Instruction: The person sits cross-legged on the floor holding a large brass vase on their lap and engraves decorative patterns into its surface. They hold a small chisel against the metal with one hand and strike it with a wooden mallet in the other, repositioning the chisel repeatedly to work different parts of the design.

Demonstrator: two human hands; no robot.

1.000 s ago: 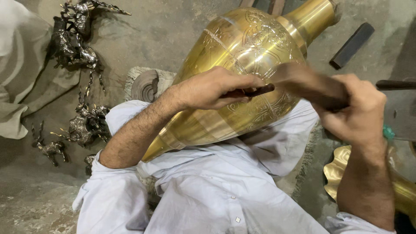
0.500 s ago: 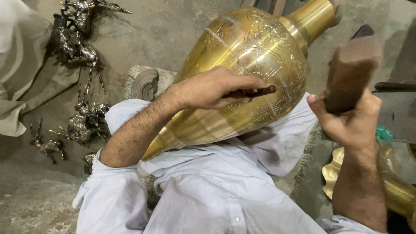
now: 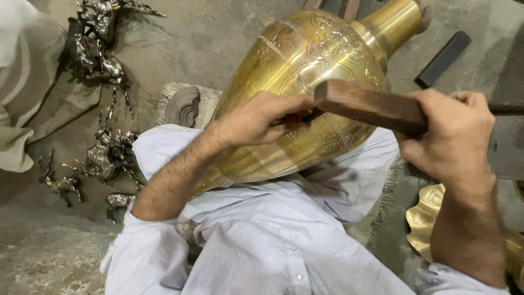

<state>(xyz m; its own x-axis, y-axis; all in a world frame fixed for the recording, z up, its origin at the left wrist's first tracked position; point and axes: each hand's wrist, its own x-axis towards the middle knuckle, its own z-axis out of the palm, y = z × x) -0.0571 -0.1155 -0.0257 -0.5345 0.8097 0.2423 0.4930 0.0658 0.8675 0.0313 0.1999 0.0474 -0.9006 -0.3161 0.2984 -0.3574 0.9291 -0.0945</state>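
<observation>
Head view: dark metal animal figurines [image 3: 101, 82] lie scattered on the concrete floor at left. A large engraved brass vase [image 3: 305, 93] rests across the person's lap, its long axis running from lower left to upper right, neck pointing upper right. The left hand [image 3: 262, 117] pinches a thin chisel [image 3: 308, 116] against it; the right hand [image 3: 453, 136] grips a wooden mallet [image 3: 365, 104].
</observation>
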